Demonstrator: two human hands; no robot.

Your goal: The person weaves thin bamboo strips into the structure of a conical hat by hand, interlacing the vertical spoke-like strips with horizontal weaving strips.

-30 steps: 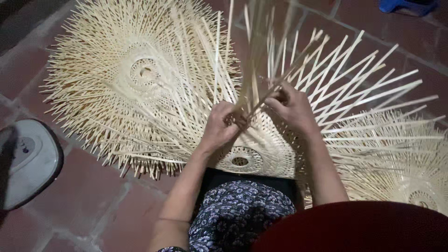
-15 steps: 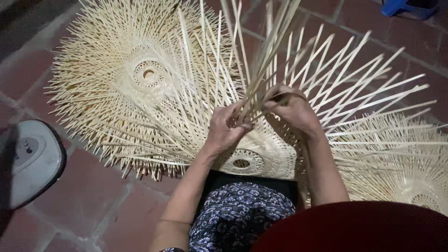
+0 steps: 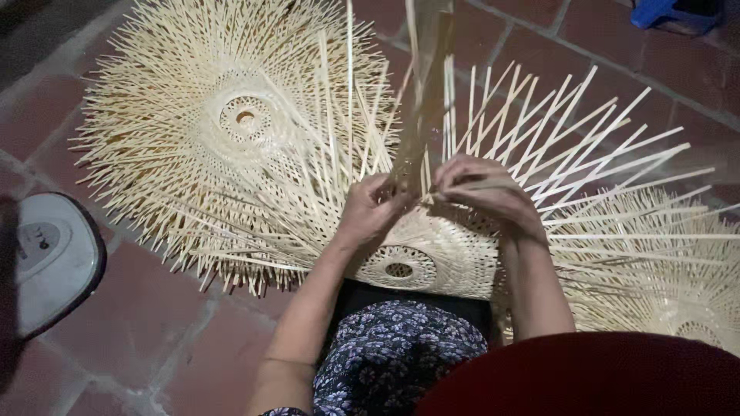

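Raised since before, strip [image 3: 422,100] now stands upright between hands.

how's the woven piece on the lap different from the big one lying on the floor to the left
The lap piece has both hands on it, the left hand and right hand gripping its strips; the floor piece lies untouched. The lap piece's loose strips fan out long and sparse; the floor piece's are dense and bristly. Both are pale woven bamboo with a round centre hole.

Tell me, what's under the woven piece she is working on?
Under the half-woven bamboo piece shows her lap in dark flowered cloth. Both hands, left and right, grip its strips on top. Whatever lies beneath its middle is covered.
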